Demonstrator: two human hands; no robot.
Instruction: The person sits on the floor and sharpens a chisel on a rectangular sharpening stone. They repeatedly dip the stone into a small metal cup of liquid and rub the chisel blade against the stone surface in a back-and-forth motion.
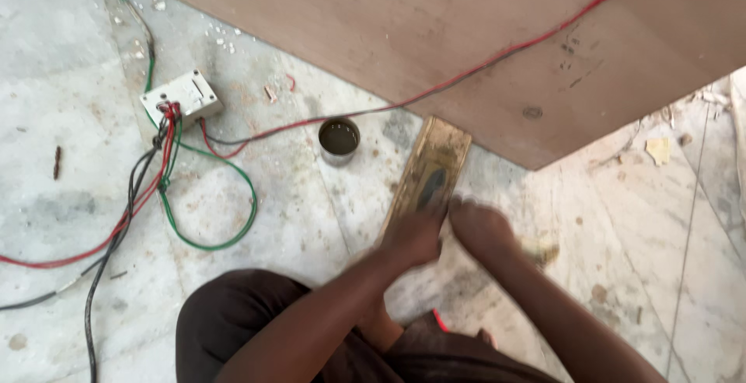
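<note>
Dusty marble floor (62, 80) under plywood sheet (435, 33); blurred left hand (413, 235) on wooden strip (429, 177), right hand (482, 228), grips unclear.

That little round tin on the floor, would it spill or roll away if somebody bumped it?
The tin stands upright with no lid and dark liquid inside, so a hard knock would probably slop or spill it. It looks short and wide, so a light nudge would likely slide it on the smooth stone floor rather than tip it. Upright, it shouldn't roll.
</note>
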